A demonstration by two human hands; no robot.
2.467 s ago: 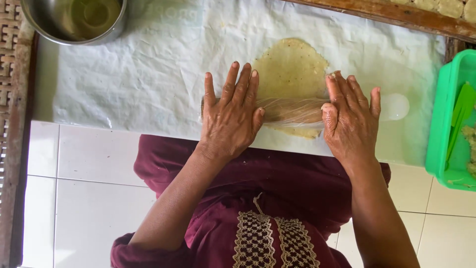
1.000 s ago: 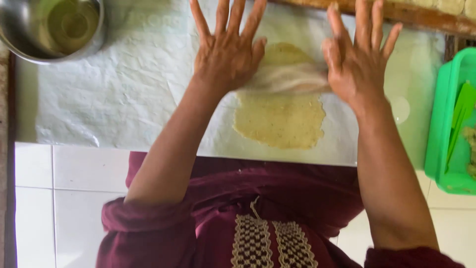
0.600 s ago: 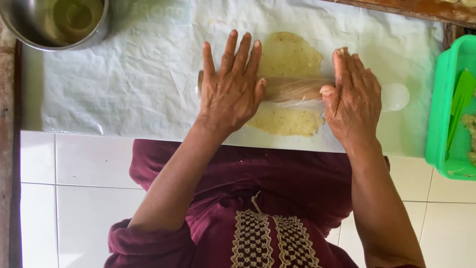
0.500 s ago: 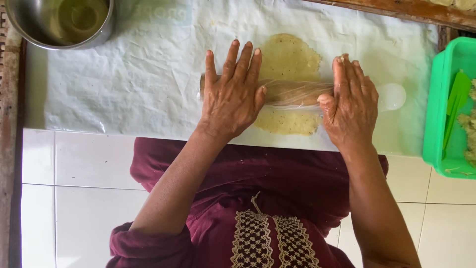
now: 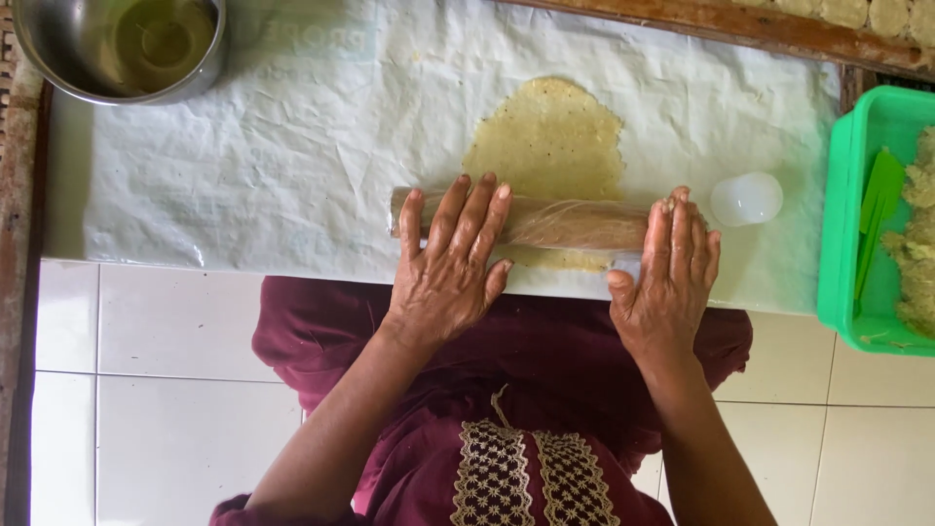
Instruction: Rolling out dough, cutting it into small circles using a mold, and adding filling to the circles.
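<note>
Nearest the camera is the person's maroon garment (image 5: 506, 390) with pale embroidery at the neckline, over a white tiled floor (image 5: 166, 390). Just beyond it both hands lie flat, fingers spread, palms down on a rolling pin (image 5: 565, 222) wrapped in clear film. The left hand (image 5: 450, 263) presses near the pin's left end, the right hand (image 5: 670, 282) near its right end; the two are well apart and neither is closed around anything. The pin lies crosswise over the near edge of a thin, flattened round of pale yellow dough (image 5: 550, 146), which rests on a white plastic sheet (image 5: 292, 156) spread over the tabletop.

The dough looks soft, very thin and ragged at its edge, so it would likely tear if lifted by one side; it seems best handled from underneath or peeled off with the sheet. The film on the pin probably keeps it from sticking. The pin itself looks stiff and light enough to drive with open palms at its two ends, clear of the dough.

Just right of the pin's end sits a small translucent white cup (image 5: 746, 198), upside down as far as can be told. Farther right, a green plastic tray (image 5: 845, 224) holds crumbly greenish-yellow dough and a green flat tool. At the far left corner stands a steel bowl (image 5: 127, 49) with oil in it, and a wooden board (image 5: 740, 19) with small dough pieces runs along the far edge.
</note>
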